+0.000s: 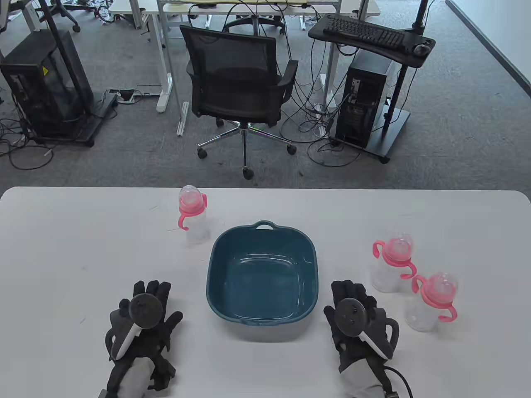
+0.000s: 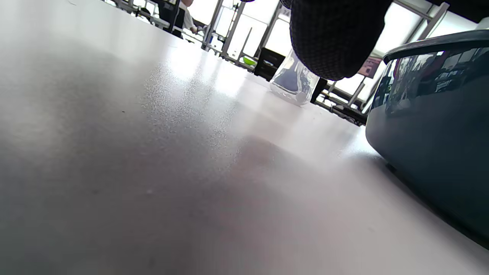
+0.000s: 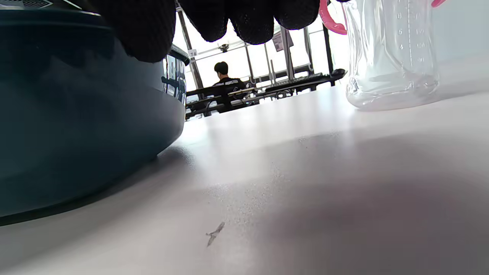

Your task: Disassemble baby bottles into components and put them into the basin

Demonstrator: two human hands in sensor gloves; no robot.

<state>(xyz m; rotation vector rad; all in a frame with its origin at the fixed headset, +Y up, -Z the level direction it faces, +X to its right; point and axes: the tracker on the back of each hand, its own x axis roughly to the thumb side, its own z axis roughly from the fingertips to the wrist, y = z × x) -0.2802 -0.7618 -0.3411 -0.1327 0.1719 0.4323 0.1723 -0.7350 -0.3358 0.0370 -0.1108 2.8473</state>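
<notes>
Your hands lie flat and empty, left hand (image 1: 143,321) with one bottle (image 1: 193,214) beyond it, the bare basin (image 1: 262,315) between them, right hand (image 1: 360,321) beside two bottles (image 1: 393,262), all three assembled: nothing started.

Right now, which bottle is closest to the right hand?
The front-right bottle, just beside the right hand; the other right-side bottle stands farther back.

Beyond the white table (image 1: 83,248) stands a black office chair (image 1: 238,81); right of the chair, a computer tower (image 1: 363,103).
</notes>
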